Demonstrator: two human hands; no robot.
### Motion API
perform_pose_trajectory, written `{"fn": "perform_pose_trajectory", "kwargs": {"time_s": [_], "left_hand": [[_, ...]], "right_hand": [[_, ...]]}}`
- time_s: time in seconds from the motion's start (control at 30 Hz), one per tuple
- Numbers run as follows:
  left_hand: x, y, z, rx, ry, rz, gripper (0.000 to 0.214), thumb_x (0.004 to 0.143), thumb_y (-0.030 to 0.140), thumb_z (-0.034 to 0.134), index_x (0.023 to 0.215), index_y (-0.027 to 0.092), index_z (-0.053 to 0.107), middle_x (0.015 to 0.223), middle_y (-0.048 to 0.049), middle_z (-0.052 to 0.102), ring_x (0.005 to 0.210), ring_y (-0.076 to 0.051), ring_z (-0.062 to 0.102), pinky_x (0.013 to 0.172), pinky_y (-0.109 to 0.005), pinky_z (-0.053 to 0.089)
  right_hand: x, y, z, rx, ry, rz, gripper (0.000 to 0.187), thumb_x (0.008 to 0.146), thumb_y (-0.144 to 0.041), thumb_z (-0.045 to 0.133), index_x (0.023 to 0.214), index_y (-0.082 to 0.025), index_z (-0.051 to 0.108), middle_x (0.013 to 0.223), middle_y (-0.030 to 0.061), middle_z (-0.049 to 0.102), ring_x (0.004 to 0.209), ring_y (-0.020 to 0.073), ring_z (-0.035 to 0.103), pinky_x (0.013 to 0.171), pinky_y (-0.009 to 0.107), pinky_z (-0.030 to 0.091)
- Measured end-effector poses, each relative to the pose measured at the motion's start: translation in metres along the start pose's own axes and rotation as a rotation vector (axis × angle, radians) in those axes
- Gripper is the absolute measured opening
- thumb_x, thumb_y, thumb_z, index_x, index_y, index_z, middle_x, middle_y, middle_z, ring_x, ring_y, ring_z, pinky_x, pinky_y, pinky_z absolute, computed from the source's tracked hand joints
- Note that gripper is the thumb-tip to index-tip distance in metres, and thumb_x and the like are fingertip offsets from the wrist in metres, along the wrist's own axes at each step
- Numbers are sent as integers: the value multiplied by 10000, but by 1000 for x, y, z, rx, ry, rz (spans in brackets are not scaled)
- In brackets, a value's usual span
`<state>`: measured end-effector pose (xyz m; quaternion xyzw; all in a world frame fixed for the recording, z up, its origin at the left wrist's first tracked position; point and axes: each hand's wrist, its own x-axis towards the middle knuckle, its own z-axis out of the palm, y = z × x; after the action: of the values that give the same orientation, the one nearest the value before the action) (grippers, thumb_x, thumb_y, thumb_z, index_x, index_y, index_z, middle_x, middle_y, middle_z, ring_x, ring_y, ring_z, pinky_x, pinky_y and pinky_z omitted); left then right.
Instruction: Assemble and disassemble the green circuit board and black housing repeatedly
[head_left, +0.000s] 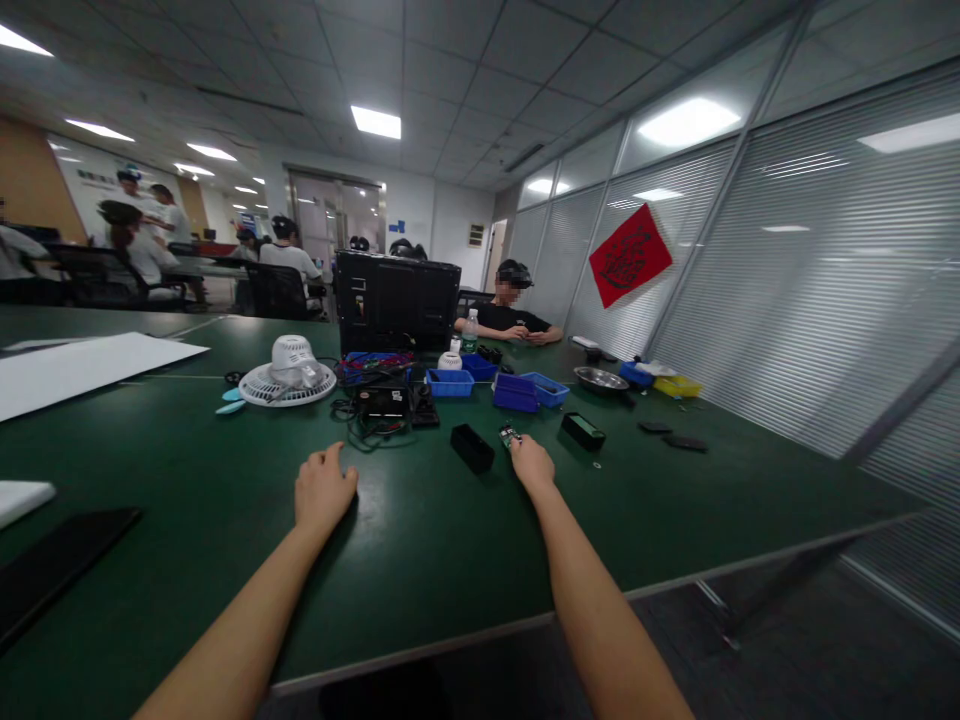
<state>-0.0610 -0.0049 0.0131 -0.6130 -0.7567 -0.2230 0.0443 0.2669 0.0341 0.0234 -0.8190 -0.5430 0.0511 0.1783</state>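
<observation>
My left hand (pixel 322 490) rests on the green table (pixel 187 470), fingers curled loosely, with nothing visible in it. My right hand (pixel 531 462) reaches forward and its fingers close round a small green-and-black part (pixel 509 434). A black rectangular block (pixel 472 447) lies just left of that hand. Another black block with a green top (pixel 583 430) lies to its right.
Ahead stand a white fan (pixel 287 374), a tangle of cables with a black device (pixel 382 402), blue bins (pixel 525 390), a metal bowl (pixel 600 379) and a black computer case (pixel 396 302). A person sits across the table; others sit at the far left. Glass wall on the right.
</observation>
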Motion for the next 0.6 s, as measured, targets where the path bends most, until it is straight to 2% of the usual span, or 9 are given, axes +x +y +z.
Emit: {"fn": "perform_pose_trajectory", "kwargs": {"time_s": [0.1, 0.17, 0.27, 0.33, 0.4, 0.5, 0.6], "left_hand": [[1, -1, 1, 1, 5, 9, 475, 787, 312, 382, 1221, 138, 460, 1060, -151, 548, 946, -263, 529, 815, -349, 401], [1, -3, 1, -3, 18, 15, 471, 785, 306, 388, 1215, 134, 469, 1056, -152, 551, 938, -260, 530, 808, -348, 405], [-1, -2, 2, -21, 87, 79, 441, 786, 275, 395, 1188, 127, 499, 1073, -145, 553, 937, -255, 520, 817, -350, 406], [-4, 5, 3, -54, 149, 186, 406, 787, 244, 402, 1159, 141, 527, 1109, -122, 550, 957, -248, 502, 842, -350, 399], [-8, 20, 4, -109, 168, 322, 375, 786, 220, 419, 1134, 172, 550, 1156, -87, 541, 994, -237, 480, 878, -349, 384], [-13, 57, 7, -208, 66, 530, 362, 786, 194, 436, 1126, 211, 561, 1218, -43, 522, 1048, -215, 454, 918, -339, 361], [-18, 100, 14, -301, -50, 590, 413, 786, 219, 461, 1196, 214, 506, 1284, -33, 473, 1054, -208, 453, 928, -340, 355]], "right_hand": [[-8, -8, 5, -73, 4, -120, 346, 843, -339, 397, 1133, -188, 509, 1011, 125, 607, 924, 242, 573, 734, 320, 409], [-12, -10, 6, -101, -2, -170, 407, 810, -331, 457, 1202, -223, 447, 1066, 113, 584, 960, 243, 557, 745, 323, 406], [-12, -12, 5, -71, -2, -140, 514, 797, -386, 470, 1270, -214, 371, 1129, 121, 555, 1003, 254, 534, 764, 331, 407], [-11, -12, 4, -38, -25, -98, 503, 804, -437, 442, 1239, -185, 406, 1115, 129, 566, 999, 262, 535, 762, 335, 412], [-10, -13, 3, -26, -52, -80, 452, 812, -454, 419, 1162, -173, 471, 1069, 130, 591, 983, 264, 544, 757, 337, 414], [-10, -14, 5, -16, -51, -98, 403, 817, -427, 412, 1113, -167, 497, 1028, 132, 606, 963, 253, 555, 746, 333, 414], [-12, -14, 6, 13, -35, -140, 413, 802, -400, 440, 1148, -177, 478, 1038, 123, 604, 956, 242, 558, 740, 326, 414]]}}
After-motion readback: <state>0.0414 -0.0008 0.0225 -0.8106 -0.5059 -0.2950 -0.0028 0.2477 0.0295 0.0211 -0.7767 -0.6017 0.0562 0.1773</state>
